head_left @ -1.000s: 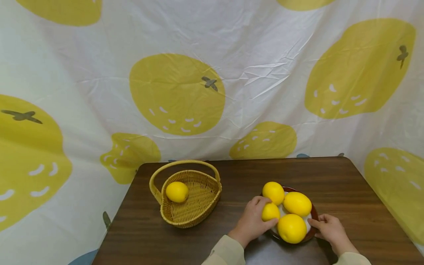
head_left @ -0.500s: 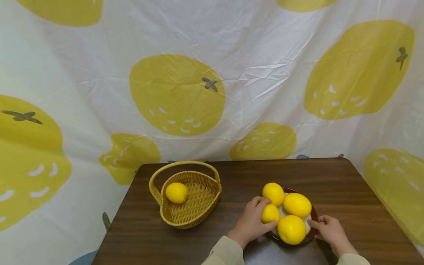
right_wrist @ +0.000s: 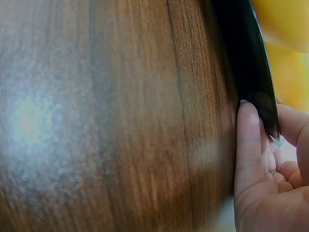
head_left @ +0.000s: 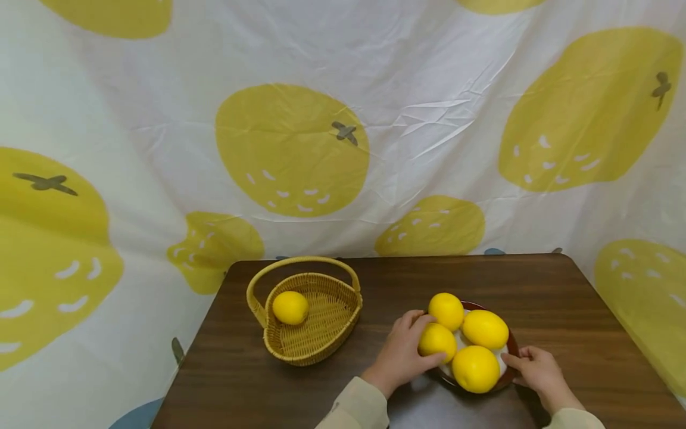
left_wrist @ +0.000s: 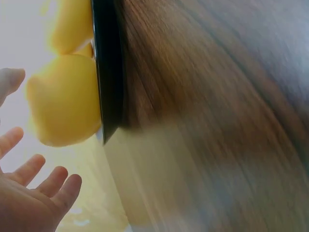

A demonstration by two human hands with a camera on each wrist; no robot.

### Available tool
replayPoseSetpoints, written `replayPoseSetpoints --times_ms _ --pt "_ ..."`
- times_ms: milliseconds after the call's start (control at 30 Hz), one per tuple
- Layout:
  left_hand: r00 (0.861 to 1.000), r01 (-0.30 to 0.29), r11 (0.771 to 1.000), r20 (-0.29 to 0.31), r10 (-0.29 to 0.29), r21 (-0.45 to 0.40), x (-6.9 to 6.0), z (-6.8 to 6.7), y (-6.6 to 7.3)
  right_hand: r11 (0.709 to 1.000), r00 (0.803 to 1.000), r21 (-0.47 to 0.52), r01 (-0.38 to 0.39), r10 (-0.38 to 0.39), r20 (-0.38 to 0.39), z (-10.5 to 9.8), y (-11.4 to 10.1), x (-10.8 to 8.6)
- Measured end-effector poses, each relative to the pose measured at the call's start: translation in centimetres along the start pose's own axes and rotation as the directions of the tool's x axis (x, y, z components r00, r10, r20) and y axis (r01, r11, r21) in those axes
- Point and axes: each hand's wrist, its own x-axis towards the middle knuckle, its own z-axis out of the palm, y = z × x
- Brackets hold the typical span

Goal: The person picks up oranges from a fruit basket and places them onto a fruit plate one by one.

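A round plate [head_left: 511,351] with a dark red rim and a white inside holds several yellow lemons, including a left one [head_left: 436,343] and a front one [head_left: 476,369]. Around the left lemon my left hand [head_left: 402,353] spreads its relaxed fingers; in the left wrist view a gap shows between the fingers [left_wrist: 67,188] and the nearest lemon [left_wrist: 65,101]. My right hand [head_left: 538,372] pinches the plate's right rim, thumb above and fingers beneath, as the right wrist view shows with the plate's dark side [right_wrist: 248,58].
A wicker basket [head_left: 316,354] with a tall handle stands on the left of the dark wooden table [head_left: 386,286], one lemon [head_left: 290,308] inside it. A lemon-print cloth [head_left: 418,149] hangs behind the table.
My left hand has eased slightly left from the left lemon, its fingers wider, so more of that lemon shows. My right hand keeps its hold on the plate. The head view has shifted slightly.
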Motion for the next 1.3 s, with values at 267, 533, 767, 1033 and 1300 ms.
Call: replayPoseSetpoints --times_ms 267,533,767,1033,1300 --pt "1.0 -0.005 0.999 -0.013 0.006 0.033 -0.6 -1.4 -0.8 1.0 1.0 0.004 -0.007 0.007 0.005 -0.1 0.0 0.1" --pt "0.998 -0.015 0.996 -0.053 0.02 0.082 -1.1 -2.7 -1.6 1.0 1.0 0.007 -0.007 0.006 0.007 0.0 0.0 0.2" --pt "0.994 -0.048 0.99 -0.091 0.061 0.136 -1.5 -3.3 -2.3 1.0 1.0 0.005 -0.004 0.004 0.004 -0.1 0.2 0.0" --pt "0.988 -0.071 0.98 -0.122 0.095 0.187 -2.2 -4.4 -3.2 1.0 1.0 0.006 -0.001 0.001 0.001 0.0 0.3 0.1" --pt "0.987 -0.069 0.977 -0.127 0.096 0.2 -2.6 -5.7 -3.8 1.0 1.0 0.001 -0.006 0.006 0.007 -0.1 0.2 0.1"
